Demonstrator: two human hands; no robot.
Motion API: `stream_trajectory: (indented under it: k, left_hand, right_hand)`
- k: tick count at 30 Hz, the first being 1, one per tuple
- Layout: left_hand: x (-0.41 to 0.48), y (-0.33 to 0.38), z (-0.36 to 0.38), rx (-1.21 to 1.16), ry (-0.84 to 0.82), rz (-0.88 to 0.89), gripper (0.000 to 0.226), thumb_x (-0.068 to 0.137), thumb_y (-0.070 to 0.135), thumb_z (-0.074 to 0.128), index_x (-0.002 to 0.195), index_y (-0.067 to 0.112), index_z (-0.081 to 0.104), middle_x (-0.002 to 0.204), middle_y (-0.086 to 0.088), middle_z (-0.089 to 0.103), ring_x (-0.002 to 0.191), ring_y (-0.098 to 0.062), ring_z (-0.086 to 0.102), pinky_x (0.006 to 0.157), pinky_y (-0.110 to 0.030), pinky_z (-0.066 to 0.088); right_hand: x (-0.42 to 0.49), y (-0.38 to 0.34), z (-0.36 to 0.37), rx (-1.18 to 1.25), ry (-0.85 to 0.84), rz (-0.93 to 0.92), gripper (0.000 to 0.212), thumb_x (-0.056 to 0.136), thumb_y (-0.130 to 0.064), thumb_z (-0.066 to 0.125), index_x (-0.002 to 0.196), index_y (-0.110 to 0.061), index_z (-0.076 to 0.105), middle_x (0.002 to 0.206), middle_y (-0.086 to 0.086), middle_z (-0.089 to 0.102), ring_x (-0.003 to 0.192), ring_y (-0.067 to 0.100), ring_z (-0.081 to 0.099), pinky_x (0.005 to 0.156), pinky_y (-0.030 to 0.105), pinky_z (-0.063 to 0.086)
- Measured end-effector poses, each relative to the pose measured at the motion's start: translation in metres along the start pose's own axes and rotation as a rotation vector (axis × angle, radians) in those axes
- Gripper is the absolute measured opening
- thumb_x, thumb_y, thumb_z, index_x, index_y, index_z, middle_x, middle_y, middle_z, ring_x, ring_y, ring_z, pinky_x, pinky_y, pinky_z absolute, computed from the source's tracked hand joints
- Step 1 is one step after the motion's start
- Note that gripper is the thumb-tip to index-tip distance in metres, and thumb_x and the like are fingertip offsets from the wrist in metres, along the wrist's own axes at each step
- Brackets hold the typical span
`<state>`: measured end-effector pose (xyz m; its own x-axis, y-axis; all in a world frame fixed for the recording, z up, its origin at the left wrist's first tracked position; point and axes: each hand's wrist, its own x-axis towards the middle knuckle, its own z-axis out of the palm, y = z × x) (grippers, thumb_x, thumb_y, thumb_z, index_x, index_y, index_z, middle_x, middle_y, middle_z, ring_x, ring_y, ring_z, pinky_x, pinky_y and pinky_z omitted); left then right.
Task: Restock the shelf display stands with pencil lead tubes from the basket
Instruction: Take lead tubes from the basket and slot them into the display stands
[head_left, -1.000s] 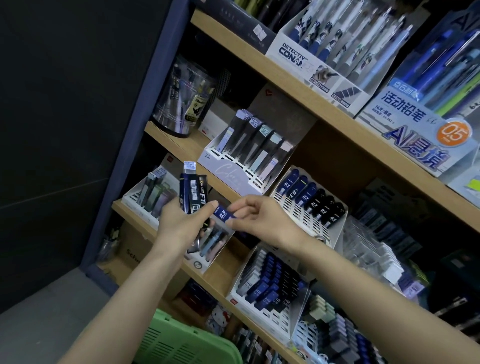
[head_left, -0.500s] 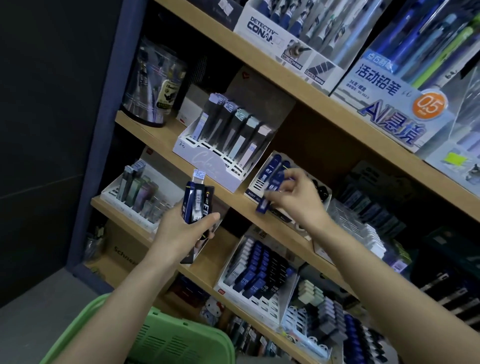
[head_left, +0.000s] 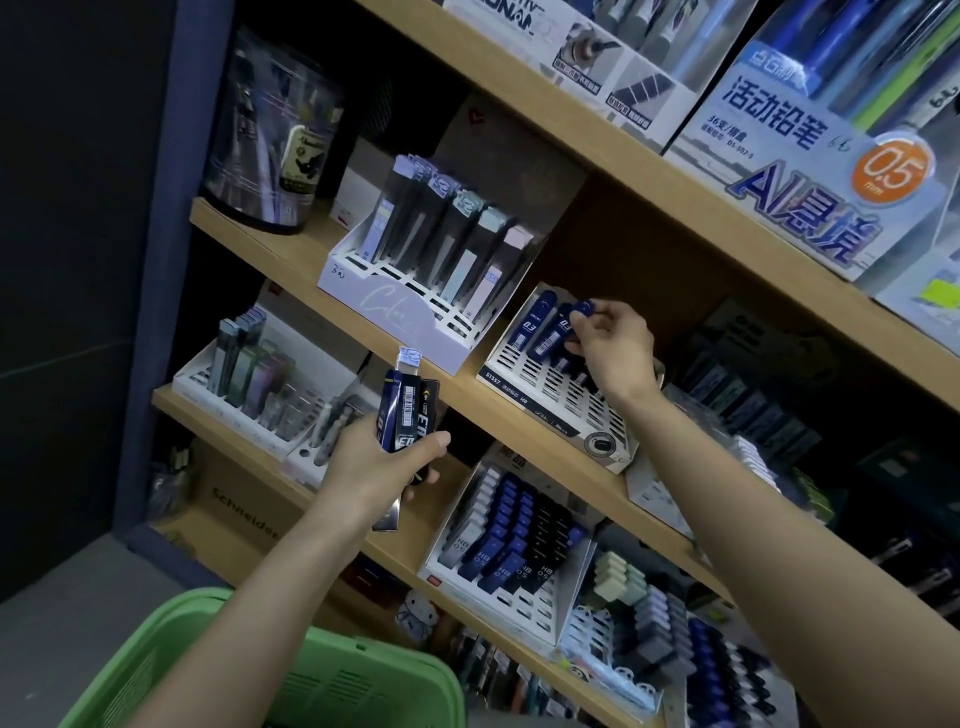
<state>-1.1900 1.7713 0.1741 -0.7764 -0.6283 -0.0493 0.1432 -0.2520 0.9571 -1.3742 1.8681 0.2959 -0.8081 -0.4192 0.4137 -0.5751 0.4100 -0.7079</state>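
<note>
Pencil lead tube (head_left: 581, 310), just carried over from my left grip (head_left: 374, 467), is going into the slotted stand (head_left: 558, 402) at frame centre; right grip (head_left: 615, 353) is pinching its cap, left clamping spare tubes (head_left: 408, 410).

basket (head_left: 363, 675) cut by bottom edge, tube bundle (head_left: 408, 410) base hidden in left hand (head_left: 374, 467), blue tube (head_left: 584, 310) base behind right hand (head_left: 615, 348)

You face wooden shelves (head_left: 270, 254) in a dark blue frame (head_left: 171, 208); a dark wall (head_left: 67, 260) stands to your left; grey floor (head_left: 62, 613) lies below it; the light is dim
</note>
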Motion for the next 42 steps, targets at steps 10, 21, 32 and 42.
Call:
stream_trajectory:
  k: [10, 21, 32, 42]
  left_hand:
    - [0.009, -0.006, 0.005, 0.011, -0.012, -0.031, 0.016, 0.083, 0.015, 0.070, 0.093, 0.006, 0.062, 0.074, -0.003, 0.067, 0.049, -0.001, 0.060, 0.043, -0.015, 0.045]
    - [0.010, -0.010, 0.005, 0.023, -0.017, -0.029, 0.013, 0.083, 0.014, 0.070, 0.090, 0.007, 0.061, 0.068, 0.001, 0.065, 0.050, -0.002, 0.060, 0.044, -0.018, 0.045]
    - [0.011, -0.012, 0.005, 0.053, -0.017, -0.017, 0.012, 0.083, 0.015, 0.070, 0.090, 0.012, 0.061, 0.074, 0.001, 0.067, 0.052, -0.003, 0.062, 0.044, -0.017, 0.046]
    - [0.008, -0.011, 0.006, 0.063, -0.031, 0.008, 0.012, 0.084, 0.021, 0.069, 0.093, 0.016, 0.061, 0.080, 0.002, 0.070, 0.060, -0.006, 0.065, 0.048, -0.018, 0.048]
  right_hand:
    - [0.010, 0.003, -0.010, -0.183, -0.105, -0.146, 0.023, 0.093, -0.012, 0.058, 0.114, -0.017, 0.052, 0.090, -0.001, 0.063, 0.079, 0.006, 0.066, 0.071, 0.019, 0.056]
    - [0.013, -0.004, -0.018, -0.280, -0.243, -0.293, 0.027, 0.094, -0.013, 0.056, 0.118, -0.023, 0.059, 0.113, -0.005, 0.060, 0.097, 0.000, 0.058, 0.077, 0.009, 0.047]
    - [0.007, 0.006, -0.004, -0.331, -0.126, -0.265, 0.018, 0.091, -0.012, 0.058, 0.107, -0.018, 0.053, 0.095, -0.007, 0.054, 0.079, 0.001, 0.056, 0.068, 0.009, 0.049]
    - [-0.009, 0.006, 0.001, -0.514, 0.067, -0.329, 0.031, 0.093, -0.020, 0.058, 0.123, -0.012, 0.053, 0.120, 0.005, 0.048, 0.098, 0.016, 0.057, 0.086, 0.031, 0.051]
